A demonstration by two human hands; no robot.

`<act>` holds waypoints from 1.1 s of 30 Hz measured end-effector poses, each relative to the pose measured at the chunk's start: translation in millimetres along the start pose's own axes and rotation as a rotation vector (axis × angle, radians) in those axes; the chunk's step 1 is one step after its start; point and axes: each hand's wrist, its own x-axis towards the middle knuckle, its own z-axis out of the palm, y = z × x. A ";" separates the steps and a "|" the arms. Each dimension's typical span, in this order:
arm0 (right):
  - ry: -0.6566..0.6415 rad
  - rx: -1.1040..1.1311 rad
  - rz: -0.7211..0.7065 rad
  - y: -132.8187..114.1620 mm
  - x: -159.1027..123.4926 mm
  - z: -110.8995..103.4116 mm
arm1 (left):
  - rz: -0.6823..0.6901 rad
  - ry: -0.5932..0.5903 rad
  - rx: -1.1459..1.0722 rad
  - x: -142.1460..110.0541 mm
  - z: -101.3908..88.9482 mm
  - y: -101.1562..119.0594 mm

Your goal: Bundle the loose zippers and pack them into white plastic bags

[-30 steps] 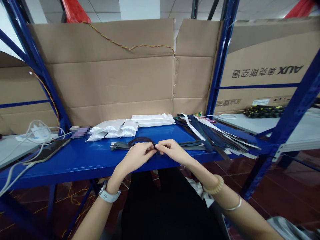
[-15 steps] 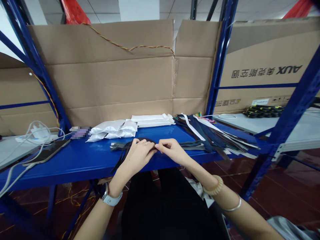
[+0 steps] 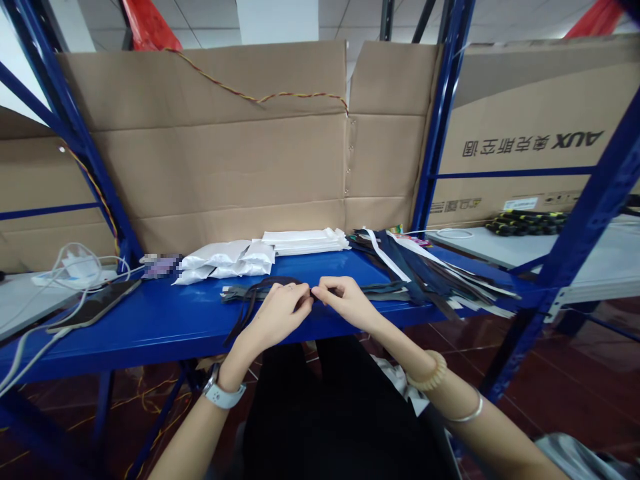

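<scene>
Far left: a white charger (image 3: 75,268) with loose white cables (image 3: 50,320) and a dark tablet or phone (image 3: 95,305) lies on a grey shelf (image 3: 20,300), just beside the worktop.

Worktop: a blue steel worktop (image 3: 150,340) runs across the view, its front edge close to the person's body. A blurred item (image 3: 160,265) sits at its back, left of the work.

Back row: white padded pouches (image 3: 225,260) lie just beside a flat stack of white packets (image 3: 305,241), both against a cardboard sheet (image 3: 225,167).

Left hand: the left hand (image 3: 277,310), a white watch (image 3: 223,396) on its wrist, holds a narrow pinch on a dark zipper (image 3: 253,297). A curved length rises over the fingers and a loose end drops toward the worktop's front edge.

Right hand: the right hand (image 3: 345,303) also pinches narrowly, its fingertips (image 3: 320,292) almost meeting those of the left hand on the zipper.

Key relation: the zipper's long axis runs left to right along the worktop, under both hands. The left hand is nearer its loose strands and metal end (image 3: 230,291).

Far right: a heap of dark and white zippers (image 3: 430,277) lies on the worktop, its strips fanning toward the hands.
</scene>
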 end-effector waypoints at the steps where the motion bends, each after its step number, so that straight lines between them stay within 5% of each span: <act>1: 0.013 -0.008 -0.009 0.7 0.3 -0.3 | 0.003 -0.001 0.010 0.2 -0.3 0.6; 13: 0.019 0.036 -0.004 -12.1 1.1 -15.2 | 0.051 0.000 0.035 -1.9 -13.4 1.8; 23: 0.384 0.047 0.055 9.4 6.2 -82.5 | -0.071 0.029 -0.024 -8.8 -31.4 -40.5; 30: 0.733 -0.004 0.133 46.8 -2.6 -142.4 | -0.253 0.091 -0.013 -30.9 -58.8 -96.1; 33: 0.788 -0.003 0.194 60.9 -6.8 -159.0 | -0.301 0.113 -0.012 -41.1 -68.5 -116.1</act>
